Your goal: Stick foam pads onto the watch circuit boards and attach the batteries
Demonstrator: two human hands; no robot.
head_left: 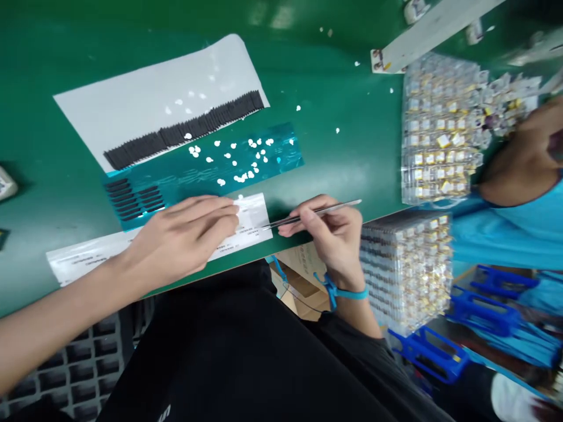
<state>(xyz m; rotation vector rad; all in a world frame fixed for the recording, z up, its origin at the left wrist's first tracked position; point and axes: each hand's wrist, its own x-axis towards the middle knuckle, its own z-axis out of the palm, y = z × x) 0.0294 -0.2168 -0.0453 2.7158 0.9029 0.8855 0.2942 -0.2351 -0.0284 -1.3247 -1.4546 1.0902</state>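
My left hand point(187, 237) lies across a white printed strip point(83, 258) near the table's front edge. Its fingers are stretched out and press the strip down. In my right hand point(336, 231) is a pair of metal tweezers point(336, 207), with the tips over the strip's right end. Beyond the strip is a translucent blue film point(185, 170) carrying many small white round pieces point(250, 174) and two stacks of short black strips point(123, 199). Farther back, a white sheet point(145, 99) bears a long row of black strips point(185, 129).
At the right stand a clear tray of small yellow-and-white parts point(440, 140) and a tall stack of trays point(404, 275). A person in a blue top point(505, 223) works beside them. Blue plastic frames point(435, 354) lie lower right; a grey grid tray point(83, 372) is lower left.
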